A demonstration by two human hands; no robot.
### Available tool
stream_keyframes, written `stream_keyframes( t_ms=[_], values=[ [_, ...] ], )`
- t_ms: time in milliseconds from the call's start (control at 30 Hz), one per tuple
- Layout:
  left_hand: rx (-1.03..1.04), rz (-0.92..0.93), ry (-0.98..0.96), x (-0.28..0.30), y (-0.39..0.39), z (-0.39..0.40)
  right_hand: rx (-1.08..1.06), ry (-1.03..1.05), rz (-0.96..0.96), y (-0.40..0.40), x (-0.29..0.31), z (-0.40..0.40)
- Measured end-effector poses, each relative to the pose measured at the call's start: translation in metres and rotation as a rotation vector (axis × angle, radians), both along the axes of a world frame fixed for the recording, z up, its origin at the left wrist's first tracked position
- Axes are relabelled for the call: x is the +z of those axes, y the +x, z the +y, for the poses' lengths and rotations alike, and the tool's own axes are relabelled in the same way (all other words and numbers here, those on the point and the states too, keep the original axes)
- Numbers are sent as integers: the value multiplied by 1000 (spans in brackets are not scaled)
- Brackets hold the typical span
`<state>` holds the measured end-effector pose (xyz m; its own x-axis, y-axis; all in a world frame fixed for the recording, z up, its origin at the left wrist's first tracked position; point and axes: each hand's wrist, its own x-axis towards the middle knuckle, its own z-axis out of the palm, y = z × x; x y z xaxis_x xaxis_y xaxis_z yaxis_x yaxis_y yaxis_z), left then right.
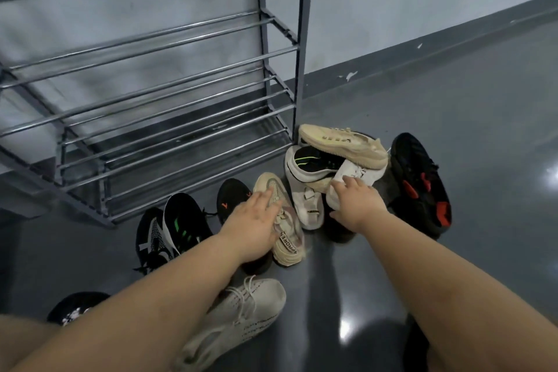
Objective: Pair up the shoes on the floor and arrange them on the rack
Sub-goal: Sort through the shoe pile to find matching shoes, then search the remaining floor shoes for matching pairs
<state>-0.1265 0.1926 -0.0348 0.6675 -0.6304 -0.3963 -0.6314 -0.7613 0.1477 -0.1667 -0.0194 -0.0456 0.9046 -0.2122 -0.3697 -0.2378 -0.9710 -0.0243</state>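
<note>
1. The rack (181, 75) fills the upper left of the frame, its metal bar shelves bare of shoes where they show, so by my reading no pair has been placed yet.
2. The shoes lie unsorted on the floor (453, 136) below and to the right of the rack, some heaped at centre right, which is why both hands reach in at once.
3. The left hand (253, 220), fingers fairly straight and spread, lies over the beige knit sneaker (285, 220) at centre frame; no curled grip shows, so it looks like a touch and not yet a hold.
4. The right hand (356, 199), also opened out, rests on the white shoe (359, 174) at the near edge of the heap, under the cream sneaker (341, 142); whether the thumb has caught it I cannot tell.
5. A black shoe with red marks (422, 184) lies at the right, and a black shoe with green stripes (185, 220) at lower left, well apart from any visible match.
6. A whitish laced sneaker (241, 317) sits at bottom centre, under the left forearm.
</note>
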Motion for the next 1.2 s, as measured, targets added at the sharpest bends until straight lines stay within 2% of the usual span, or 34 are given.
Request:
stream_keyframes(
  t_ms=[267,600,800,1000,1200],
  values=[
    [-90,-20,36,14,51,-55,-102,32,-41,26,9,-53],
    [-48,120,55,-27,116,-127,-291,114,-55,64,-10,-114],
    [10,140,-77,-50,144,-168,-381,158,-80,92,-36,-120],
    [1,157,-112,-73,159,-196,-435,193,-98,106,-52,-122],
    [42,39,-297,-91,160,-201,-447,170,-148,108,-64,-128]
  ],
)
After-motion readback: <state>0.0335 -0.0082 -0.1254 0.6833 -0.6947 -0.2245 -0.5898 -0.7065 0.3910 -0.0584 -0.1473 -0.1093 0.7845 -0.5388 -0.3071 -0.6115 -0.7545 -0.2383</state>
